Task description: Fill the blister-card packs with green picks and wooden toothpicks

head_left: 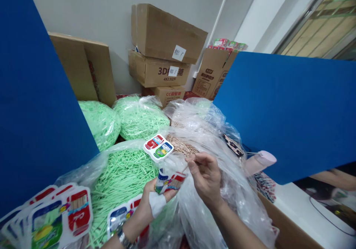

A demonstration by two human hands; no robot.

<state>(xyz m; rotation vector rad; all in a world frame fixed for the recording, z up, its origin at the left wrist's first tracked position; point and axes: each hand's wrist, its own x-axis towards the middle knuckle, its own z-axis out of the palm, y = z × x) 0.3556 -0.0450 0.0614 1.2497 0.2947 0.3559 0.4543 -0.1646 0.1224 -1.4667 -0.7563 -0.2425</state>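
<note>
My left hand (pixel 145 203), with a white wrapping round part of it, is closed round a small printed candy pack (pixel 170 182) in blue, white and red. Thin brown sticks show through the pack's red-framed window. At the pack's upper right edge, my right hand (pixel 206 178) pinches a thin brown stick (pixel 185 168) between thumb and fingers. Just beyond the hands lies a bag of brown sticks (pixel 180 145). A wide open bag of pale green sticks (pixel 126 171) is to the left, with a flat two-part pack (pixel 158 147) on its edge. Another pack (pixel 115 219) is partly hidden behind my left forearm.
Several filled packs (pixel 47 223) fan out at lower left. Closed bags of green sticks (pixel 140 119) and stacked cartons (pixel 164 69) stand behind. Blue panels (pixel 286 111) flank both sides. A pink-lidded bottle (pixel 260 163) is at right, near another person's arm (pixel 335 178).
</note>
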